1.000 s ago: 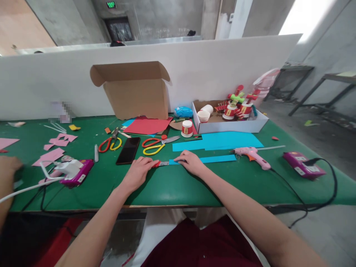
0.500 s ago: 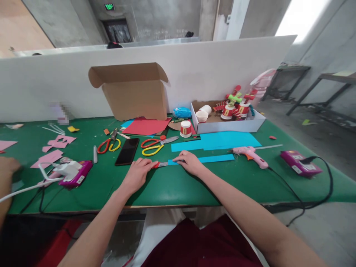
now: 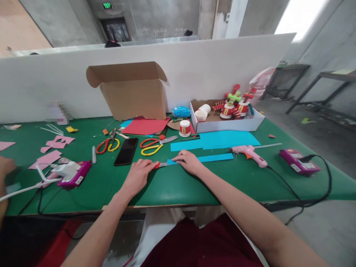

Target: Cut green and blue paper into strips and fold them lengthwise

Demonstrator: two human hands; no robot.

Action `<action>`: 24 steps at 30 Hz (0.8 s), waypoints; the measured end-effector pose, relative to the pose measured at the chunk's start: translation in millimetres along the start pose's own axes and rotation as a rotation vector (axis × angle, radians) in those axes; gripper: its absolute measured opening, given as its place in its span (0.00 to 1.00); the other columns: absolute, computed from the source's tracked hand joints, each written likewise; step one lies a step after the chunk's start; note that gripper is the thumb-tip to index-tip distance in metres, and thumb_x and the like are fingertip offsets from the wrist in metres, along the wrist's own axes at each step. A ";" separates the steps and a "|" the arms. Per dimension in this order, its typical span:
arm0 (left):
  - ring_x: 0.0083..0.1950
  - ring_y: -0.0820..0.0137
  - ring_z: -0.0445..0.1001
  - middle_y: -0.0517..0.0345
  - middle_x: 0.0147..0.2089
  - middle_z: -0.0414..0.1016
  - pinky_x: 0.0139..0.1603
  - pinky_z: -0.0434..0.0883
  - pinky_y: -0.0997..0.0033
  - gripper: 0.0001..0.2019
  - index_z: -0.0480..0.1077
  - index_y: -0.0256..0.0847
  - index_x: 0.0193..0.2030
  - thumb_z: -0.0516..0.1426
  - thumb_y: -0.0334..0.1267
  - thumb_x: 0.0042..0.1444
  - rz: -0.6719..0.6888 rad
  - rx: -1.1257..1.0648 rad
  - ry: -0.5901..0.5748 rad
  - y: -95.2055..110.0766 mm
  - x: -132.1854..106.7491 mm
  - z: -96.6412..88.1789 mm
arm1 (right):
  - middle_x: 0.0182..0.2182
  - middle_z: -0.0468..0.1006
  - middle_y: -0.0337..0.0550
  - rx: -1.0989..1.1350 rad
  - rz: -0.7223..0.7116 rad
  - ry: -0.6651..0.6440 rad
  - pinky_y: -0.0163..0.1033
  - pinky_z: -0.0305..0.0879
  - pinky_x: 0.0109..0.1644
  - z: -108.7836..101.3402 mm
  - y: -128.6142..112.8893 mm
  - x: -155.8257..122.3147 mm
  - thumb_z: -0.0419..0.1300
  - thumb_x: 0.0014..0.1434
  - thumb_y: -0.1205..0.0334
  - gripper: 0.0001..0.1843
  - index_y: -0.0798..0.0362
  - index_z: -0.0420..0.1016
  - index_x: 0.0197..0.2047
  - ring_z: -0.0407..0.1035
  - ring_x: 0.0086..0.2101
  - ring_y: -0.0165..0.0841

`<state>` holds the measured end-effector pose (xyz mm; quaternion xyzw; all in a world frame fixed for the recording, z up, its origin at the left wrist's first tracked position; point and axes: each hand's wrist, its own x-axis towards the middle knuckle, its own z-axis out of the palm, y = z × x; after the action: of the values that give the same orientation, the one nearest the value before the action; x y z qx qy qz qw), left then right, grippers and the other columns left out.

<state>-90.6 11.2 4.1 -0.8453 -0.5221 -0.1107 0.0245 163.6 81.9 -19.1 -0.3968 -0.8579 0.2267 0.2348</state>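
A red-handled utility knife (image 3: 158, 165) is in my left hand (image 3: 139, 174), whose fingers are closed around it. Its metal blade points right and meets the left end of a narrow blue paper strip (image 3: 217, 158). My right hand (image 3: 189, 162) pinches and presses this strip near that same end, fingertips together. The strip runs flat on the green table (image 3: 172, 189) out to the right. Behind my hands lie open scissors (image 3: 155, 142) with red and yellow handles. Wider blue paper (image 3: 228, 139) lies behind the strip.
A pink glue gun (image 3: 251, 154) and purple power box (image 3: 299, 162) lie right, with trailing cords. A phone (image 3: 126, 151), pliers (image 3: 109, 144) and paper cup (image 3: 185, 128) stand near. A white box (image 3: 230, 126) holds cup crafts. Another person's hand (image 3: 6, 165) is far left.
Both hands keep their places on the knife and the strip. The whole view has shifted very slightly. The other person's hand at far left has moved a little.
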 end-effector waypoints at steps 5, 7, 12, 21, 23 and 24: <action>0.48 0.64 0.65 0.52 0.48 0.73 0.46 0.63 0.64 0.23 0.69 0.46 0.58 0.44 0.26 0.62 -0.009 -0.007 -0.005 3.3 0.7 -0.4 | 0.37 0.72 0.45 0.008 -0.006 0.015 0.39 0.64 0.47 -0.4 -0.4 -0.7 0.56 0.64 0.68 0.14 0.49 0.81 0.48 0.66 0.39 0.33; 0.48 0.64 0.65 0.52 0.49 0.73 0.47 0.63 0.63 0.23 0.69 0.46 0.59 0.44 0.26 0.62 -0.008 -0.012 -0.007 4.3 0.8 -0.7 | 0.37 0.72 0.45 0.014 -0.008 0.014 0.38 0.64 0.46 -0.9 -0.8 -0.9 0.55 0.64 0.69 0.15 0.49 0.81 0.47 0.66 0.39 0.33; 0.48 0.64 0.65 0.52 0.49 0.73 0.47 0.63 0.63 0.23 0.69 0.46 0.59 0.44 0.26 0.63 -0.011 -0.019 -0.014 7.8 1.4 -2.3 | 0.37 0.72 0.45 0.020 -0.007 0.011 0.38 0.64 0.45 -1.7 -2.0 -0.6 0.54 0.64 0.70 0.16 0.49 0.82 0.45 0.66 0.38 0.32; 0.48 0.63 0.65 0.52 0.49 0.73 0.44 0.62 0.63 0.24 0.68 0.46 0.59 0.43 0.26 0.62 -0.027 0.005 -0.030 14.2 3.6 -4.6 | 0.37 0.72 0.46 0.012 0.004 0.017 0.38 0.64 0.45 -1.6 -2.4 -0.2 0.54 0.64 0.71 0.16 0.50 0.82 0.45 0.66 0.38 0.32; 0.48 0.63 0.65 0.52 0.49 0.73 0.44 0.62 0.63 0.24 0.68 0.46 0.60 0.44 0.26 0.62 -0.028 0.009 -0.044 15.2 4.1 -5.4 | 0.36 0.72 0.45 0.010 0.001 0.024 0.38 0.65 0.44 -1.5 -2.6 -0.4 0.54 0.64 0.71 0.16 0.49 0.82 0.45 0.66 0.38 0.32; 0.48 0.63 0.65 0.52 0.49 0.73 0.43 0.62 0.64 0.24 0.68 0.46 0.60 0.44 0.26 0.62 -0.028 0.012 -0.049 15.6 4.1 -5.6 | 0.36 0.72 0.45 0.010 -0.002 0.026 0.38 0.65 0.44 -1.7 -2.8 -0.5 0.54 0.64 0.71 0.16 0.49 0.82 0.45 0.66 0.38 0.32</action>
<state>-75.9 6.9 11.5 -0.8403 -0.5348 -0.0873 0.0151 163.2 80.3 -16.3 -0.3978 -0.8540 0.2255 0.2483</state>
